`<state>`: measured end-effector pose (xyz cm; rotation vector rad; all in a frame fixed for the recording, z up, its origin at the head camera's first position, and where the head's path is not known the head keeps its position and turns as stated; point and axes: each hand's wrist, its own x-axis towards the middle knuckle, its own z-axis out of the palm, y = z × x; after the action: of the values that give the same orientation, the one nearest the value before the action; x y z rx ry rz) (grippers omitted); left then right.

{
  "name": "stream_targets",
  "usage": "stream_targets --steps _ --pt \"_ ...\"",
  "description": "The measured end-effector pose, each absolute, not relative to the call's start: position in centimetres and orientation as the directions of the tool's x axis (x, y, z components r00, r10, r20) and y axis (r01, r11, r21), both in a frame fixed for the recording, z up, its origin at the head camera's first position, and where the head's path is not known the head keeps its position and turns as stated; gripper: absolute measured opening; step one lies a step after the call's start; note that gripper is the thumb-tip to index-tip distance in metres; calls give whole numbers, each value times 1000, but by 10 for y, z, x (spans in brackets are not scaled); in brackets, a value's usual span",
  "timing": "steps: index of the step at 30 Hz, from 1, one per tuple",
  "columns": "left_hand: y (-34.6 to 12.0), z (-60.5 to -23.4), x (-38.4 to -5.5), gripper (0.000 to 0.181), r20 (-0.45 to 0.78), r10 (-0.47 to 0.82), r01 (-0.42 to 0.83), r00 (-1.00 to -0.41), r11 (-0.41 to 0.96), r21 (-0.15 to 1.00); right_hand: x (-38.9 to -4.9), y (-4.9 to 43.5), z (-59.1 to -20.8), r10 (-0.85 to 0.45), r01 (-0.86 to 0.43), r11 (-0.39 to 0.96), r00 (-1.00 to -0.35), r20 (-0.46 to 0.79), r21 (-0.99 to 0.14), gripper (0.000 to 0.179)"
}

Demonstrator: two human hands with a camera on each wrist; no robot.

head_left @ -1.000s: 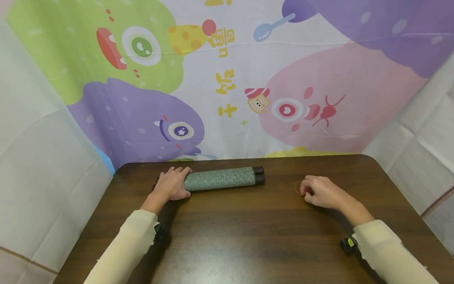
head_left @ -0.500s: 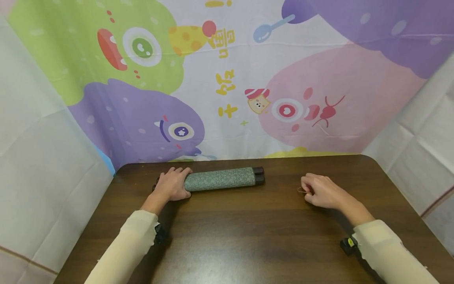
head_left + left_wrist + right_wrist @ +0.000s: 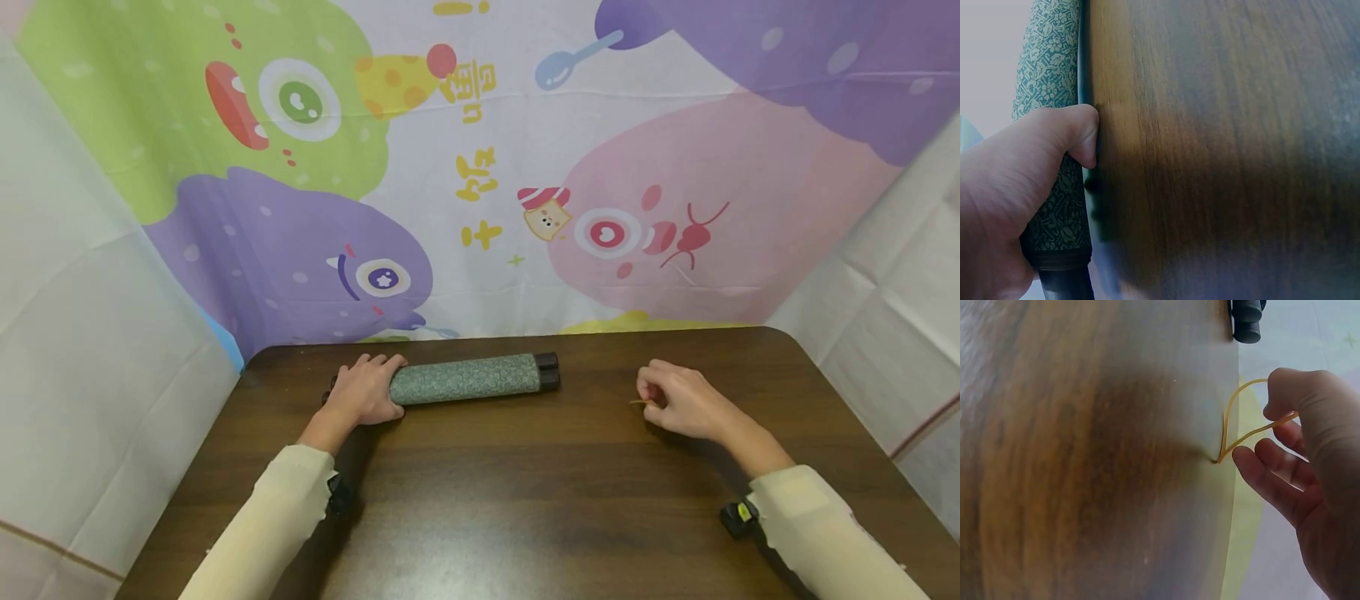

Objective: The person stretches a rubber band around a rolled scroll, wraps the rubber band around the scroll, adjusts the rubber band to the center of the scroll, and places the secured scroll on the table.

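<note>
A rolled scroll (image 3: 468,379) in green flower-patterned cloth lies along the far part of the table, with paired dark roller ends (image 3: 549,380) showing at its right. My left hand (image 3: 365,390) grips it near its left end. In the left wrist view the thumb (image 3: 1082,134) bends over the cloth, while the other fingers are hidden. Well to the right, my right hand (image 3: 682,402) pinches a thin yellow rubber band (image 3: 1254,432) between thumb and fingers. The band hangs out as a narrow loop, its tip close over the table in the right wrist view.
The brown wooden table (image 3: 510,500) has rounded far corners. Behind it hangs a cloth (image 3: 495,283) printed with cartoon monsters, and pale sheets (image 3: 90,292) stand at both sides. Dark wrist cameras (image 3: 737,518) sit under both cuffs.
My right hand has risen and turned slightly. The rubber band, seen earlier as a rounder loop, now looks like a thin line in the head view. My left hand and the scroll stay put.
</note>
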<state>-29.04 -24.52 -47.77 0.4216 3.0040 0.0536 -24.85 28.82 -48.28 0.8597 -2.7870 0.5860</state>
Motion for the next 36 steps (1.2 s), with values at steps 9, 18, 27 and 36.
stream_targets --steps 9,18,27,36 --pt "-246 -477 -291 80 -102 281 277 -954 959 53 -250 291 -484 -418 -492 751 -871 259 -441 26" --pt "-246 -478 -291 80 -99 282 277 -954 959 59 -248 290 -475 -368 -422 730 -906 211 -538 18" --pt "-246 -480 -292 80 -94 283 278 -954 958 68 -247 291 -476 -342 -398 721 -916 209 -568 11" --pt "-246 -479 -291 80 -98 283 278 -954 959 61 -248 291 -476 -271 -386 641 -923 275 -664 7"
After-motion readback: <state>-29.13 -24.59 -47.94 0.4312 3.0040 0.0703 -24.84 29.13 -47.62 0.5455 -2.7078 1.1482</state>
